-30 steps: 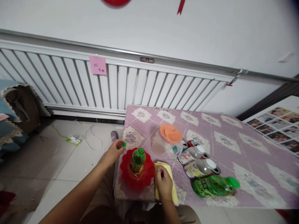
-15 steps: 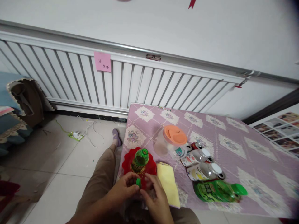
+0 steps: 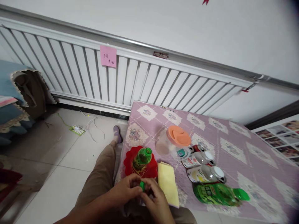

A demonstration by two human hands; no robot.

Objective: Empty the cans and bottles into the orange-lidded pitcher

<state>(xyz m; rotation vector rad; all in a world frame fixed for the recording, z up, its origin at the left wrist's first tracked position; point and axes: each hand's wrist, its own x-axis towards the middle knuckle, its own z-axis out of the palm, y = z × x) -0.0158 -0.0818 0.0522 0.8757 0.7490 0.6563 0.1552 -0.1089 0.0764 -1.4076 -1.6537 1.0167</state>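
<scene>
A small green bottle cap (image 3: 142,186) is pinched between the fingertips of my left hand (image 3: 127,189). My right hand (image 3: 157,199) has closed in from the other side, its index finger and thumb at the cap. Just beyond the hands, an uncapped green bottle (image 3: 143,157) stands upright on a red scalloped plate (image 3: 129,155). To the right of my right hand lies a folded yellow cloth (image 3: 167,184).
On the purple patterned cloth (image 3: 154,127), a clear container with an orange lid (image 3: 178,136) stands behind the yellow cloth. White-capped bottles (image 3: 204,173), cans and a capped green bottle (image 3: 217,194) lie to the right. A radiator (image 3: 144,82) lines the wall.
My right hand's fingers have come together with my left at the green cap; before, they were spread apart from it. The view has shifted slightly.
</scene>
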